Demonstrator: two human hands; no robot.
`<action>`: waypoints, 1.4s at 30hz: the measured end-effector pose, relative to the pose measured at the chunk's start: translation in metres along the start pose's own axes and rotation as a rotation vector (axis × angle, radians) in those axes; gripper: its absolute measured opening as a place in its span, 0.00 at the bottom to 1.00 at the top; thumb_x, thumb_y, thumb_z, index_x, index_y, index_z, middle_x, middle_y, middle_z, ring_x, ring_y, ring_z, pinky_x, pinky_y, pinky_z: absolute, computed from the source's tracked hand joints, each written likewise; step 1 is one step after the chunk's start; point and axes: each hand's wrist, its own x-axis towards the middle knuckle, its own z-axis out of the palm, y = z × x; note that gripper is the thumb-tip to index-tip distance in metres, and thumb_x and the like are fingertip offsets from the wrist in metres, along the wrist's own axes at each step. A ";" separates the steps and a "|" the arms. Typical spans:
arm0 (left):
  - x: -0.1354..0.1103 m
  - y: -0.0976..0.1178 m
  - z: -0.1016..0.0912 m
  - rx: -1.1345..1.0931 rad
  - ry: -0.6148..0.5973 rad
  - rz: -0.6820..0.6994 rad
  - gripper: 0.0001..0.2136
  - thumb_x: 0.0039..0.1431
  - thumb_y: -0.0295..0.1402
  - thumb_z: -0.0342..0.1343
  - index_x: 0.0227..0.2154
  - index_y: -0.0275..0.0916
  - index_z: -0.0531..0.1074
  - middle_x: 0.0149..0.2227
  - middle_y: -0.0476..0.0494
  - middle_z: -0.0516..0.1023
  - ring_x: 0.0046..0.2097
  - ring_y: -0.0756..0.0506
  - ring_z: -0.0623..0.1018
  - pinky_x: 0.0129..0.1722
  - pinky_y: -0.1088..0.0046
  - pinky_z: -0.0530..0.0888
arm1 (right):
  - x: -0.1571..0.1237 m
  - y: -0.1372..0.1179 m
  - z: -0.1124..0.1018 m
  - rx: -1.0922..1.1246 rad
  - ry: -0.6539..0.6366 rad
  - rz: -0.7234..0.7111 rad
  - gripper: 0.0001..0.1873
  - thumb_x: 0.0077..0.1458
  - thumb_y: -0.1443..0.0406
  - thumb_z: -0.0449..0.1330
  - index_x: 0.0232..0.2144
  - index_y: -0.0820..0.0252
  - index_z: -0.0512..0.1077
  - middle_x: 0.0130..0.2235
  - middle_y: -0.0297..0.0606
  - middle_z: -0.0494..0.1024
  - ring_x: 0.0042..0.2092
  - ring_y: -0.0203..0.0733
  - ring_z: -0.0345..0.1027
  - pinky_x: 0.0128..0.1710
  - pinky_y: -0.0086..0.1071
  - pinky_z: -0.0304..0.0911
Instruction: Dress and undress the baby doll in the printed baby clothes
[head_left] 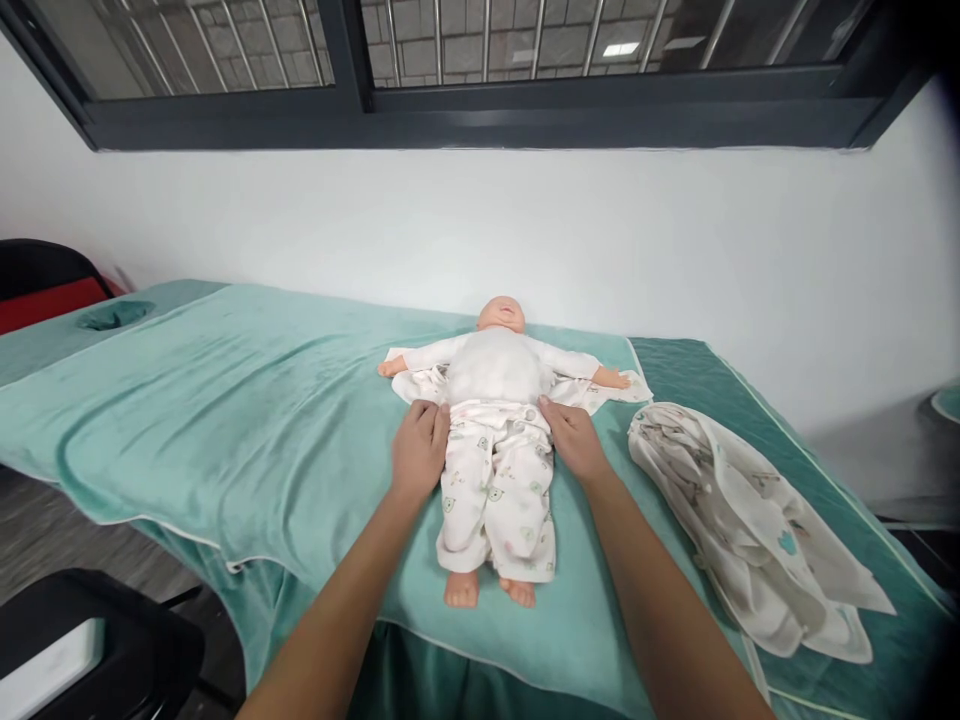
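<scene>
One baby doll [498, 366] lies face up on a bed [247, 400] covered in green cloth, both arms spread over one patterned garment [586, 392]. Two hands, left hand [421, 447] and right hand [574, 438], each pinch one side of the waistband of one pair of printed trousers [496, 490]. Two feet show below. One crumpled printed cloth [750, 525] lies to the right.

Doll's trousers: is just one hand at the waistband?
No, the left hand and right hand hold opposite sides of the waistband of the trousers.
</scene>
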 end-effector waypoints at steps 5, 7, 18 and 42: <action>-0.028 -0.002 -0.013 -0.089 -0.161 0.008 0.17 0.70 0.44 0.41 0.43 0.41 0.72 0.43 0.42 0.76 0.45 0.42 0.74 0.46 0.64 0.68 | 0.001 -0.004 -0.003 0.004 -0.108 -0.087 0.23 0.63 0.48 0.50 0.23 0.57 0.60 0.26 0.31 0.62 0.32 0.38 0.57 0.33 0.31 0.52; -0.030 -0.003 -0.015 -0.088 -0.214 -0.001 0.17 0.68 0.46 0.45 0.49 0.43 0.71 0.45 0.43 0.78 0.47 0.40 0.73 0.48 0.62 0.67 | -0.001 -0.006 -0.006 0.020 -0.162 -0.108 0.21 0.63 0.50 0.50 0.25 0.57 0.62 0.28 0.31 0.63 0.33 0.39 0.58 0.35 0.31 0.53; 0.011 0.004 0.004 -0.479 -0.291 -0.109 0.17 0.60 0.49 0.55 0.40 0.41 0.69 0.34 0.51 0.72 0.36 0.47 0.70 0.36 0.72 0.67 | -0.006 0.000 -0.008 0.197 -0.239 -0.079 0.35 0.52 0.48 0.65 0.56 0.53 0.59 0.52 0.39 0.69 0.54 0.48 0.63 0.55 0.39 0.59; -0.052 0.006 -0.021 -0.120 -0.203 0.066 0.10 0.65 0.39 0.49 0.34 0.41 0.71 0.39 0.44 0.74 0.43 0.43 0.74 0.44 0.66 0.70 | 0.003 0.004 0.010 -0.152 0.107 -0.341 0.06 0.49 0.72 0.54 0.28 0.58 0.69 0.41 0.40 0.66 0.45 0.45 0.63 0.45 0.37 0.59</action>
